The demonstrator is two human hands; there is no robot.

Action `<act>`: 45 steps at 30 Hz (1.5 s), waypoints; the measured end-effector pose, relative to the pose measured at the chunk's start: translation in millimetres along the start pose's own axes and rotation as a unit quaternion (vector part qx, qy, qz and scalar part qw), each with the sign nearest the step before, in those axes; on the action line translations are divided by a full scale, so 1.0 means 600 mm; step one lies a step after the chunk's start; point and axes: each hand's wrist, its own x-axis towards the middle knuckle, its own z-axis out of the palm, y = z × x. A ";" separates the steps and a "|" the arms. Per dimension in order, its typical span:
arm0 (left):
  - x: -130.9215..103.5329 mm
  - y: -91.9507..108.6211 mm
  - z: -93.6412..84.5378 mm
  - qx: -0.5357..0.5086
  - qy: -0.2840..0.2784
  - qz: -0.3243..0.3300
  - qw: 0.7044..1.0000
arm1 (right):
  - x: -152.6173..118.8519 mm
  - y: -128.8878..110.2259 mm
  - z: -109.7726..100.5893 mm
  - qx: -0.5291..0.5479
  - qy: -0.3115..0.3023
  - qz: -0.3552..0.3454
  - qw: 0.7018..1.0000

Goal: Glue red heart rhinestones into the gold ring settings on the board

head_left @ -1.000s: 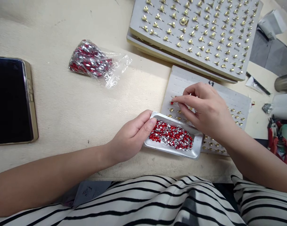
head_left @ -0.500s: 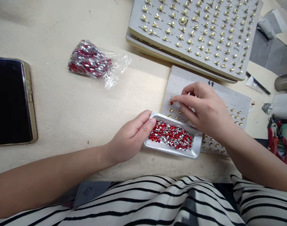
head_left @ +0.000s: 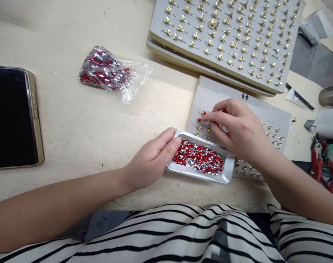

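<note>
My left hand (head_left: 152, 159) grips the left end of a small white tray (head_left: 227, 174), thumb over its rim. Red and silver-backed stones (head_left: 198, 157) lie heaped in it. Above the tray, my right hand (head_left: 237, 128) reaches over a grey foam ring pad (head_left: 210, 93). Its index finger is stretched out, the tip at a gold ring with a red stone (head_left: 199, 119); the other fingers are bent, with no object visible in them. Just above that fingertip sits another red-stoned ring (head_left: 204, 113). Gold rings without red stones (head_left: 198, 128) stand in rows, partly hidden by my hand and the tray.
Stacked foam pads full of gold rings (head_left: 223, 40) stand at the back right. A clear bag of red and silver stones (head_left: 104, 69) lies left of centre. A phone (head_left: 13, 117) rests at the far left. Red-handled pliers (head_left: 318, 160) are at the right edge.
My right hand has shifted slightly to the right and down, uncovering the upper red-stoned ring. My left hand and the tray stay in place.
</note>
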 end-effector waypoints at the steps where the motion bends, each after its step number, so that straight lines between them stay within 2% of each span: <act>1: 0.000 0.000 0.000 0.000 0.000 -0.001 1.000 | 0.000 0.000 0.000 -0.001 0.000 -0.002 1.000; 10: -0.002 0.000 0.000 -0.003 -0.001 -0.010 1.000 | 0.000 -0.004 -0.003 -0.004 -0.003 0.009 1.000; 16: -0.002 -0.002 -0.002 0.013 0.006 -0.003 1.000 | -0.019 -0.029 -0.037 0.000 0.047 0.038 0.998; 19: -0.002 -0.004 -0.002 0.014 -0.010 -0.023 1.000 | -0.046 -0.055 -0.058 0.019 0.031 0.026 0.999; 21: -0.002 -0.006 -0.002 0.007 -0.028 -0.038 0.999 | -0.067 -0.069 -0.065 0.051 -0.014 -0.002 0.999; 29: -0.006 -0.004 0.005 0.005 -0.060 -0.056 0.997 | -0.117 -0.082 -0.044 0.044 -0.114 -0.037 0.992; 32: -0.009 -0.002 0.006 0.002 -0.069 -0.059 0.996 | -0.120 -0.086 -0.043 0.052 -0.121 -0.044 0.990; 35: -0.009 -0.002 0.006 0.007 -0.067 -0.054 0.996 | -0.120 -0.094 -0.046 0.067 -0.101 -0.036 0.992; 38: -0.008 -0.004 0.005 0.010 -0.061 -0.045 0.997 | -0.117 -0.095 -0.052 0.094 -0.067 -0.008 0.993; 41: -0.007 -0.006 0.004 0.005 -0.058 -0.045 0.997 | -0.109 -0.082 -0.057 0.137 -0.027 0.071 0.988; 43: -0.008 -0.006 0.003 0.003 -0.054 -0.054 0.997 | -0.101 -0.067 -0.060 0.180 -0.011 0.140 0.974; 45: -0.009 -0.006 0.003 0.002 -0.050 -0.061 0.997 | -0.092 -0.052 -0.061 0.249 0.001 0.213 0.945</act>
